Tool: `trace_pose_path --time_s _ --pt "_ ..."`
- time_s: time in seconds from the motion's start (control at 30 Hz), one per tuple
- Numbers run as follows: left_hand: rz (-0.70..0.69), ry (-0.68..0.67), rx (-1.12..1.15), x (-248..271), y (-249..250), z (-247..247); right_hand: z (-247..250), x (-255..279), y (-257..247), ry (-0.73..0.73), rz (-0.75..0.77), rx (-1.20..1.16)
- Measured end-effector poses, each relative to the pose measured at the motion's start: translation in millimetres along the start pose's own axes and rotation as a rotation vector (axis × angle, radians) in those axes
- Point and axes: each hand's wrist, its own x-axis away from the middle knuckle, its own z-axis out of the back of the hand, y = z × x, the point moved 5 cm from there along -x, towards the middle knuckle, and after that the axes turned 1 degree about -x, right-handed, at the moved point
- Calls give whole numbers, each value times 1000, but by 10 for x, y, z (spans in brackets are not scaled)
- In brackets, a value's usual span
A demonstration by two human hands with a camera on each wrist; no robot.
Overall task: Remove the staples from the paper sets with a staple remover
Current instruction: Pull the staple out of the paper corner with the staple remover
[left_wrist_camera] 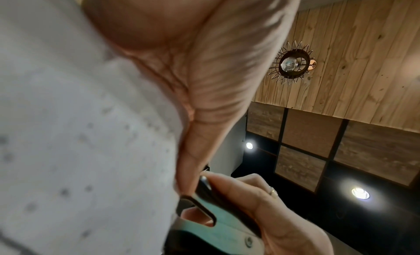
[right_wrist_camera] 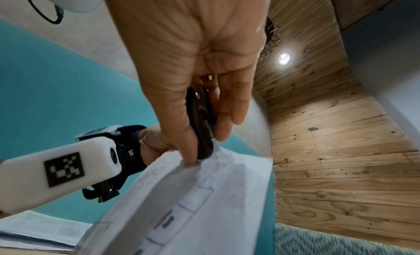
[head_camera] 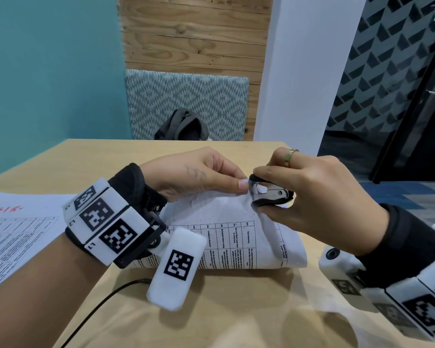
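Both hands meet at the lifted corner of the paper set (head_camera: 236,229): left hand (head_camera: 194,172) pinching it, right hand (head_camera: 319,197) squeezing the staple remover (head_camera: 269,194). Pulling askew risks tearing that corner.

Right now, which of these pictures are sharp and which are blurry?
Head view: sharp on the hands and staple remover. Left wrist view: paper close and badly blurred, ceiling lights flaring. Right wrist view: strongly bent at the edges, paper soft.
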Motion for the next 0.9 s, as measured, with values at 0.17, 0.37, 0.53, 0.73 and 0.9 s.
trace_pose_path --time_s 0.17,0.37,0.53,0.73,0.9 --pt "-21 -14 -9 7 16 -12 17 -8 -20 3 14 8" --pt "-16 -21 -23 -5 7 -18 12 -4 -25 -12 -5 42" --pt "-24 -6 -44 -14 -2 -11 21 -22 -52 -52 -12 60" --pt "-20 18 -144 3 8 -33 78 -26 -76 -49 -27 98" --pt "-52 81 -163 -1 26 -15 127 -16 -33 -34 -120 -72"
